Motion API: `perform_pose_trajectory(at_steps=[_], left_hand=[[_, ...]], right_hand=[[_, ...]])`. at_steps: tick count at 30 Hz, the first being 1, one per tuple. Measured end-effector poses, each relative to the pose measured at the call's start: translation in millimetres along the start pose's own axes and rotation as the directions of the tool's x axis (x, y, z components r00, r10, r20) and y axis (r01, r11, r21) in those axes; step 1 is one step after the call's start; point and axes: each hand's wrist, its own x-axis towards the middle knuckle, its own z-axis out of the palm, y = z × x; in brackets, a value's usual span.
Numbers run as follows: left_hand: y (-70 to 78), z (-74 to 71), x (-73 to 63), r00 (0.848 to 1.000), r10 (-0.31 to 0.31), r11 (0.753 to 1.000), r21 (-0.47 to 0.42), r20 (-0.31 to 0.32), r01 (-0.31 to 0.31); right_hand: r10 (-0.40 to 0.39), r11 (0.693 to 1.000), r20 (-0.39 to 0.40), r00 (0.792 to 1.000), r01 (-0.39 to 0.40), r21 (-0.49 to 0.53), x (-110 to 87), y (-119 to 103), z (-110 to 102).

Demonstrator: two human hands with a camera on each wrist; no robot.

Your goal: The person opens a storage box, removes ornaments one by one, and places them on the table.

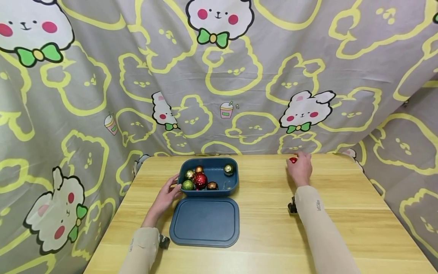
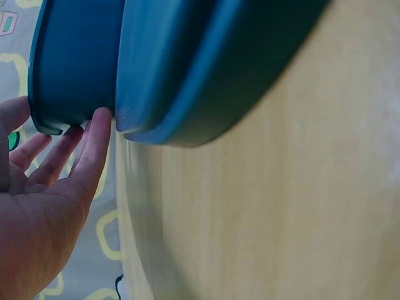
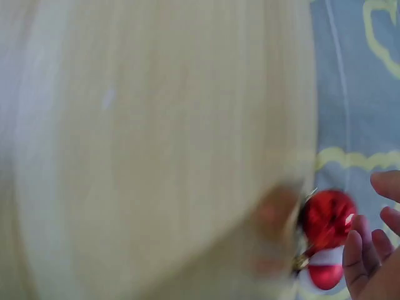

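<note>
A dark blue box (image 1: pixel 208 193) stands near the back of the table, holding several shiny red, gold, green and copper baubles (image 1: pixel 200 180). At its left end my left hand (image 1: pixel 167 197) touches the outer wall with its fingertips; the fingers look fairly straight in the left wrist view. At the table's back edge, a red bauble (image 3: pixel 328 219) lies by the fingers of my right hand (image 1: pixel 301 167). One fingertip overlaps the bauble's edge in the right wrist view, while the thumb stays apart. Below it shows another red rounded shape (image 3: pixel 326 276); I cannot tell whether that is a bauble.
The box's blue lid (image 1: pixel 205 222) lies flat on the wooden table (image 1: pixel 267 236), just in front of the box. A patterned grey curtain (image 1: pixel 253 133) hangs right behind the table's back edge and along both sides.
</note>
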Motion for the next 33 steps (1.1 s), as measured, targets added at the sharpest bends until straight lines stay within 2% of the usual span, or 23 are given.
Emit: perform_pose_trajectory(at_steps=[7,13,18,24,29,33], left_hand=[[2.3,-1.3,-2.4,1.000,-0.008,1.000,-0.009,0.002,0.008],[2.6,-1.3,-2.7,1.000,-0.015,1.000,-0.012,-0.002,0.015],[1.3,-1.2,-0.8,1.000,-0.011,1.000,0.006,-0.005,0.011],[-0.5,-1.4,-0.5,1.000,-0.001,1.000,0.019,0.003,0.001],[0.0,-1.0,-1.7,1.000,0.000,1.000,0.016,0.003,0.000],[1.2,-0.1,-2.1,1.000,-0.007,1.000,0.007,-0.003,0.007]], right_hand=[[-0.077,0.996,-0.027,0.997,0.078,0.052,-1.1,-33.6,11.2],[-0.151,0.984,-0.007,0.988,0.151,0.095,-8.8,-62.6,27.1],[-0.202,0.965,0.052,0.978,0.190,0.183,-18.7,-82.3,40.1],[-0.250,0.949,0.144,0.957,0.213,0.232,-32.2,-103.2,53.3],[-0.281,0.937,0.212,0.936,0.220,0.270,-45.9,-119.1,67.0],[-0.318,0.918,0.267,0.910,0.224,0.327,-58.6,-133.0,78.8]])
